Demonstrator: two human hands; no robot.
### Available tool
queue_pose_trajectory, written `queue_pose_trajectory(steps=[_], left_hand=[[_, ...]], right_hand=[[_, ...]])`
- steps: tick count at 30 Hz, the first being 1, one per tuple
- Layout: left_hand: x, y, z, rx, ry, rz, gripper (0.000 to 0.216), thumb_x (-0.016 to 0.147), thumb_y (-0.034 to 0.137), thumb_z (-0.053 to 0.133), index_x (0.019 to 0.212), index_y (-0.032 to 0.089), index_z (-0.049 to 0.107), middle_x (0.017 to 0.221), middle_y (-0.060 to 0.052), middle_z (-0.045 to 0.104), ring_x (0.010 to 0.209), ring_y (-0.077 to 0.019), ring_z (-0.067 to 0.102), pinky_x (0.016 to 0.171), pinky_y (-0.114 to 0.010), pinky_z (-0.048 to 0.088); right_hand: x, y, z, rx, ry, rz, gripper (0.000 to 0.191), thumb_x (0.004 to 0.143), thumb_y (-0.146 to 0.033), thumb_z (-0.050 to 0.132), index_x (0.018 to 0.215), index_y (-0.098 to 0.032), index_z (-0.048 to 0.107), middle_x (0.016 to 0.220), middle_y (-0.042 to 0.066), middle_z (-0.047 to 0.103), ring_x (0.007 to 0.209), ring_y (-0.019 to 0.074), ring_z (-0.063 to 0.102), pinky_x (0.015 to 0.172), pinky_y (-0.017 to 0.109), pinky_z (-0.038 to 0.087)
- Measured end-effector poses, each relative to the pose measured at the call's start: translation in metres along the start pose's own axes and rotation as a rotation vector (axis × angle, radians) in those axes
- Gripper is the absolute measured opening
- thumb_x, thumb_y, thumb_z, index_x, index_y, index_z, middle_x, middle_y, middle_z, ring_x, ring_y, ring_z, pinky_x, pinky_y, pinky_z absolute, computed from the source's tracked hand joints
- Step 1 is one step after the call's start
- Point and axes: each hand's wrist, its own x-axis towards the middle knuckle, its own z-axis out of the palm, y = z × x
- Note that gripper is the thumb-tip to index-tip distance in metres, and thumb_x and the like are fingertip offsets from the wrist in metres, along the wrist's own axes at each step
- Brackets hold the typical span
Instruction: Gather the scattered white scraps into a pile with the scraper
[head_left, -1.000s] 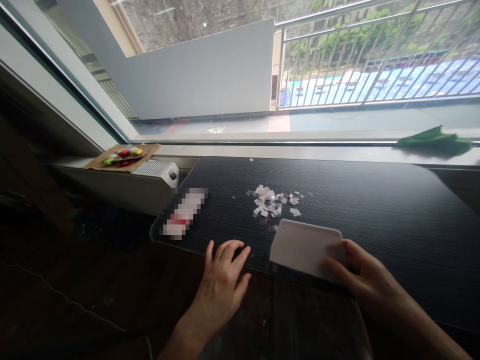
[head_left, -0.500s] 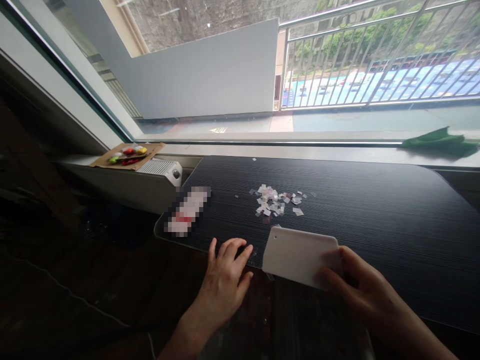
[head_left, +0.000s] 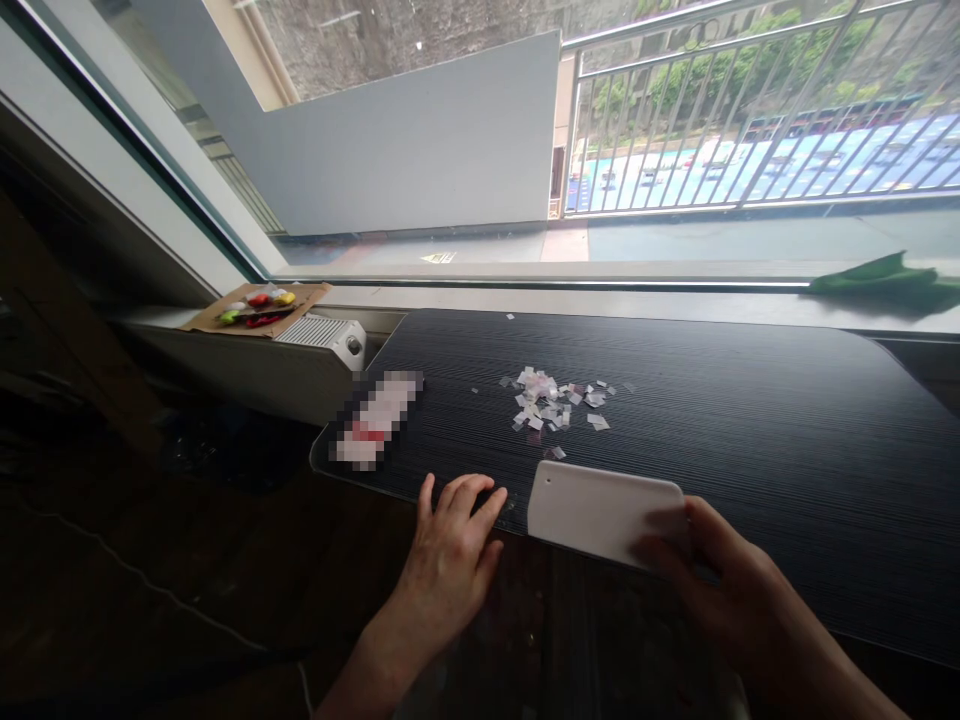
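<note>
My right hand (head_left: 712, 580) grips the right end of a flat white plastic scraper (head_left: 600, 510), which stands on its edge near the front of a black ribbed mat (head_left: 750, 420). Beyond the scraper lies a small heap of paper scraps (head_left: 551, 400), white and pinkish, with a few stray bits around it. My left hand (head_left: 454, 550) rests flat at the mat's front edge, fingers stretched out, holding nothing.
A blurred white and red object (head_left: 375, 420) lies on the mat's left end. A white heater (head_left: 322, 335) and a cardboard piece with coloured items (head_left: 255, 305) sit at the left by the window. A green cloth (head_left: 885, 275) lies on the sill at far right.
The scraper has slid a little to the left and nearer the mat's front edge. My left hand has stayed where it was.
</note>
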Motion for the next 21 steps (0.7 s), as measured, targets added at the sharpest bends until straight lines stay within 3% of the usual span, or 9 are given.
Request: queue_pose_trajectory(steps=[3,7,15,21], left_hand=[[0.000,0.001,-0.001,0.013,-0.004,0.008,0.052,0.079,0.002,0.047,0.126,0.021,0.054,0.127,-0.012,0.058,0.122,-0.0269,0.052,0.109,-0.068,0.028],[-0.003,0.002,-0.002,0.020,-0.009,0.017,0.051,0.080,0.002,0.047,0.126,0.020,0.055,0.128,-0.012,0.058,0.123,-0.0272,0.052,0.109,-0.068,0.027],[-0.006,0.000,-0.002,0.006,-0.003,0.017,0.049,0.081,0.004,0.048,0.126,0.022,0.056,0.129,-0.011,0.058,0.124,-0.0266,0.051,0.111,-0.067,0.026],[-0.006,0.000,-0.001,0.004,0.002,0.013,0.048,0.082,0.005,0.049,0.126,0.021,0.056,0.129,-0.011,0.058,0.124,-0.0266,0.051,0.111,-0.066,0.026]], right_hand=[[0.000,-0.001,-0.008,-0.090,0.149,-0.108,0.013,0.088,-0.039,0.055,0.093,-0.028,0.059,0.080,-0.001,0.074,0.069,0.0192,0.071,0.066,0.027,0.054],[0.015,0.007,-0.016,-0.283,0.369,-0.091,0.018,0.087,-0.042,0.058,0.099,-0.027,0.059,0.086,0.003,0.076,0.075,0.0246,0.074,0.061,0.029,0.054],[0.018,0.017,0.000,-0.361,0.352,-0.472,0.014,0.095,-0.033,0.051,0.105,-0.025,0.057,0.086,0.002,0.075,0.069,0.0190,0.073,0.062,0.026,0.056],[0.025,0.014,-0.005,-0.424,0.466,-0.367,0.018,0.094,-0.037,0.051,0.101,-0.022,0.058,0.084,0.006,0.076,0.068,0.0232,0.074,0.059,0.029,0.056]])
